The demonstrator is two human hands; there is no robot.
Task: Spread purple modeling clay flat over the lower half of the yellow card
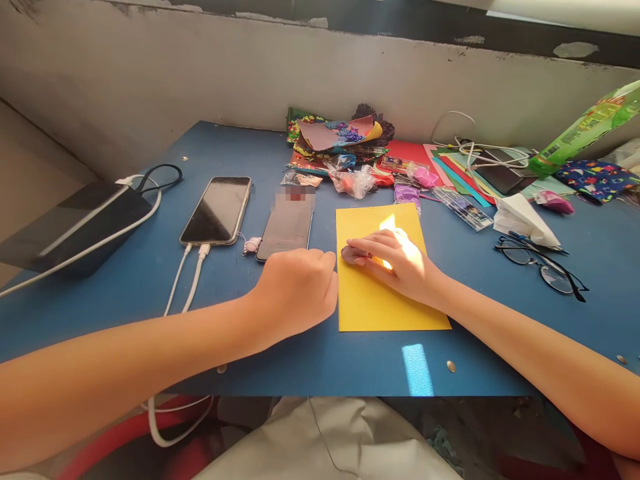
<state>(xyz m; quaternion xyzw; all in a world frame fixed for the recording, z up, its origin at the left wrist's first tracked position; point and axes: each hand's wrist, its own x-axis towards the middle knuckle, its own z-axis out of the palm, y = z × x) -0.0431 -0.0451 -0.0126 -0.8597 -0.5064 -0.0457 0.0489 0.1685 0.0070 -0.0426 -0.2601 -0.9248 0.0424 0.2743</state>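
Observation:
A yellow sheet of paper (385, 300) lies on the blue table (125, 280) in front of me. My right hand (395, 260) rests flat on the sheet, fingers stretched out toward its left edge. My left hand (297, 287) is curled into a fist at the sheet's left edge, knuckles up; whether anything is inside it is hidden. Two phones lie just beyond my left hand: one (217, 210) on a white cable, and another (286, 227) with a small charm.
A black power bank (65, 227) with cables sits at the far left. Craft scraps and small plastic bags (345, 147) are piled at the back. Coloured sheets (450, 170), a tablet (503, 175), folded white paper (523, 217) and glasses (543, 263) lie to the right.

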